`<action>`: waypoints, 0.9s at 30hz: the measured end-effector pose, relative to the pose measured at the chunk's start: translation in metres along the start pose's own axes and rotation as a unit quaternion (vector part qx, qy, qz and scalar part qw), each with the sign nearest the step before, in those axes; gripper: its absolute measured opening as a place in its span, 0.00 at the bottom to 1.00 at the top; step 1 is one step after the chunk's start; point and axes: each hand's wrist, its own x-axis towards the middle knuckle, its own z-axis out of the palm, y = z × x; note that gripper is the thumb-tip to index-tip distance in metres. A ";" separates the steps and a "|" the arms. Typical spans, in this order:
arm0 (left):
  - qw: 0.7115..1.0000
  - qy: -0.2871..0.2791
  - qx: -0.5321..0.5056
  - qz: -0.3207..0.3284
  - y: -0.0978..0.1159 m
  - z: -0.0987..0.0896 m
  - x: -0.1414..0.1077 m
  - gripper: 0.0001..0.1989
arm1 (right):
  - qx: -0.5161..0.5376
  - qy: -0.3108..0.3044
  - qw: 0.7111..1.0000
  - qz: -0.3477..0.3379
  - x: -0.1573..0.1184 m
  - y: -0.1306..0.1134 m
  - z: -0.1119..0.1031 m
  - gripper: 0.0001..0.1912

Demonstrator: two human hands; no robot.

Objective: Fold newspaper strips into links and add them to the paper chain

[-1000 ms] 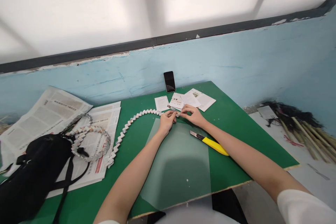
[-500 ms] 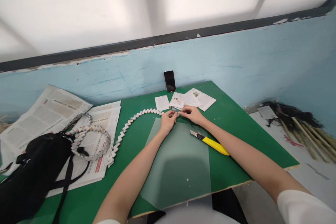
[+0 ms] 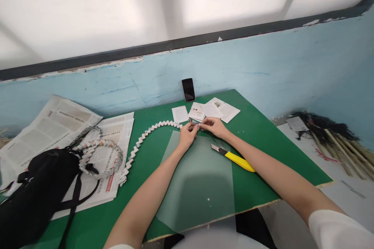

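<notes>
A zigzag chain of folded paper (image 3: 142, 137) curves across the green table (image 3: 260, 140), its far end running into my left hand (image 3: 187, 135). My left fingers are closed on that end. Close beside it on the right, my right hand (image 3: 214, 126) pinches at the same spot, its fingertips almost touching the left ones. A small bit of folded paper shows between the two hands; its exact shape is hidden by the fingers. Below my right wrist lies a yellow utility knife (image 3: 238, 160) with its blade out. Under my hands is a translucent sheet (image 3: 201, 179).
Cut paper pieces (image 3: 180, 114) lie just beyond my hands. A phone (image 3: 188, 90) leans on the blue wall. Newspapers (image 3: 113, 132), a coiled paper chain (image 3: 117, 163) and a black bag (image 3: 43, 190) fill the left side. Sticks (image 3: 347, 149) lie beyond the table's right edge.
My right fingertips have shifted slightly left and closer to my left hand. The chain, knife and papers stay in place.
</notes>
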 end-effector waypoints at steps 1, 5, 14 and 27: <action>1.000 -0.003 -0.004 -0.004 0.000 0.000 0.000 0.18 | -0.002 0.002 1.000 0.000 0.000 -0.001 0.000 0.19; 1.000 -0.029 -0.011 -0.007 0.003 -0.001 -0.001 0.19 | -0.017 0.000 1.000 -0.005 -0.001 -0.004 -0.001 0.20; 0.998 -0.038 -0.045 -0.032 -0.007 -0.003 0.004 0.21 | -0.022 -0.020 1.000 0.001 -0.003 -0.006 0.000 0.20; 0.995 -0.039 -0.087 -0.033 -0.006 -0.003 0.006 0.21 | 0.002 -0.039 0.999 -0.001 -0.004 -0.006 -0.002 0.20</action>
